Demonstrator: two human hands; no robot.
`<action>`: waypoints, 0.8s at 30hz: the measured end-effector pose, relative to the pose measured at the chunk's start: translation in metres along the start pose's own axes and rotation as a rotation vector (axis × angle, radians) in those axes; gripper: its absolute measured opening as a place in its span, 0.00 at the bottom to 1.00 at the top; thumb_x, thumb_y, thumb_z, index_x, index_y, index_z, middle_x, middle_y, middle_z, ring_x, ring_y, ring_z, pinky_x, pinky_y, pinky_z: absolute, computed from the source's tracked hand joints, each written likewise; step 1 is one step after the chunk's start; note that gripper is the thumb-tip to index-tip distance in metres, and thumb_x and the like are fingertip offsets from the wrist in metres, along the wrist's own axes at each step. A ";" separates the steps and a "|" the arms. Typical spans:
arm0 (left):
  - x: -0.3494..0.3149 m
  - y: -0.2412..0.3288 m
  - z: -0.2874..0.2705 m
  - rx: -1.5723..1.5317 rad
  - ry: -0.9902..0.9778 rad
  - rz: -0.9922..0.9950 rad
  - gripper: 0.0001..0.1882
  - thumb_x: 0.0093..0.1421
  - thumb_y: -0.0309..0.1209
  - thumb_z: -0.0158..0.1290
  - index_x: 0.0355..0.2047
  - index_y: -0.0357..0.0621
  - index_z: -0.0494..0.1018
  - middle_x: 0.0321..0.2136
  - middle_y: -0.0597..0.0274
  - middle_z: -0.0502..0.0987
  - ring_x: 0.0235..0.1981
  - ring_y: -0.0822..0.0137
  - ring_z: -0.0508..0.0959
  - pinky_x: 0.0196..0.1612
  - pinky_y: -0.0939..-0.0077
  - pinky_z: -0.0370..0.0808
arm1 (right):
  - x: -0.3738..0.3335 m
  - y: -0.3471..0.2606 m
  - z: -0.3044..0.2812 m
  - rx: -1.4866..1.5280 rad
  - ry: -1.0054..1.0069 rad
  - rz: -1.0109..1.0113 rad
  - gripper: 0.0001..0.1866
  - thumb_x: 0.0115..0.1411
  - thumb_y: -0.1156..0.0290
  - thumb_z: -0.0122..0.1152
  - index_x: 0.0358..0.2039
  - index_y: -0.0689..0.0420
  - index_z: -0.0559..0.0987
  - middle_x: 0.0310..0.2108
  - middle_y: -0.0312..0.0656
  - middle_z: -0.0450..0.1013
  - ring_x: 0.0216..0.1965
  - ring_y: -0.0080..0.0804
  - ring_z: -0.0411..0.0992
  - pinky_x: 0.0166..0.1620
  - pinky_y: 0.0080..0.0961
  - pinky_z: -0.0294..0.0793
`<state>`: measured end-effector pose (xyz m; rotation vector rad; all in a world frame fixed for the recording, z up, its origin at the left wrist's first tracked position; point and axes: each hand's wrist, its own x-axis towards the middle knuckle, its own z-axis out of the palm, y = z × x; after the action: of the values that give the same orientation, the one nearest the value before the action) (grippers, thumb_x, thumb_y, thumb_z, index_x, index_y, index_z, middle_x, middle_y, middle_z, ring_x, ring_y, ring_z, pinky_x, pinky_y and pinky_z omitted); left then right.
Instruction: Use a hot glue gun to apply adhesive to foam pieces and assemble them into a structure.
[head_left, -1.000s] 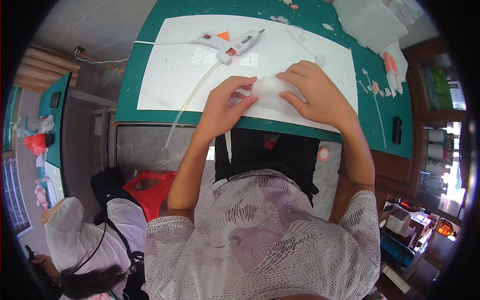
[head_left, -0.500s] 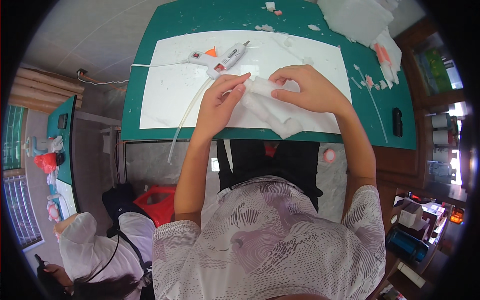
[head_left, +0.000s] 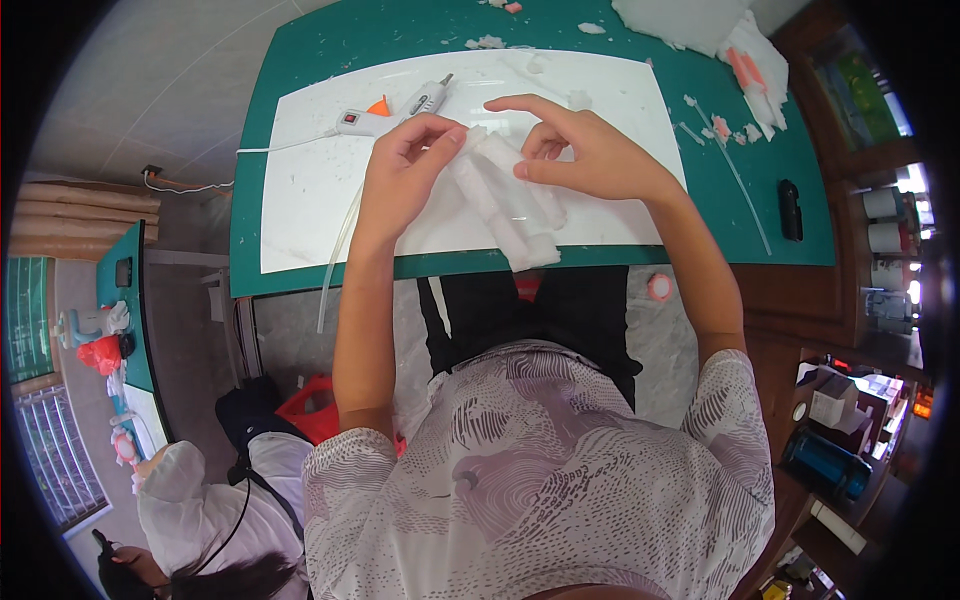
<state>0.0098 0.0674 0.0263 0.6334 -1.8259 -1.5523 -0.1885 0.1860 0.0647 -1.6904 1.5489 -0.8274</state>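
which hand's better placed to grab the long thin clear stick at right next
Probably the right hand: it is nearer the long thin clear stick and looks freer, while the left hand pinches the long white foam piece.

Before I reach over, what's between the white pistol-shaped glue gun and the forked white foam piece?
In the head view, your left hand lies between the glue gun and the foam piece.

Left hand point(head_left: 402, 175) pinching white foam point(head_left: 512, 222) — right hand point(head_left: 592, 155) near, glue gun point(head_left: 364, 122), green table point(head_left: 350, 42)
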 end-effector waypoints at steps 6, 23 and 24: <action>0.007 0.002 0.006 0.010 -0.015 -0.020 0.09 0.60 0.30 0.54 0.36 0.36 0.77 0.30 0.66 0.78 0.33 0.78 0.72 0.40 0.82 0.68 | 0.000 0.007 0.001 0.060 -0.036 0.029 0.33 0.56 0.67 0.62 0.63 0.45 0.63 0.25 0.34 0.72 0.29 0.21 0.70 0.40 0.20 0.71; -0.018 -0.008 0.000 0.213 0.026 0.176 0.22 0.61 0.28 0.47 0.56 0.40 0.64 0.56 0.54 0.68 0.55 0.61 0.69 0.53 0.69 0.67 | -0.001 0.033 -0.002 0.211 0.093 0.047 0.30 0.56 0.64 0.64 0.59 0.47 0.66 0.24 0.36 0.76 0.27 0.20 0.72 0.37 0.18 0.68; -0.029 -0.011 0.000 0.214 0.019 0.182 0.22 0.61 0.28 0.47 0.56 0.40 0.64 0.56 0.54 0.68 0.55 0.61 0.69 0.53 0.69 0.67 | -0.003 0.036 -0.003 0.244 0.102 0.064 0.30 0.56 0.65 0.64 0.59 0.47 0.66 0.24 0.36 0.76 0.27 0.19 0.72 0.36 0.17 0.68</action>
<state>0.0287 0.0869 0.0109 0.5588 -1.9920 -1.2399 -0.2114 0.1865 0.0366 -1.4359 1.4934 -1.0370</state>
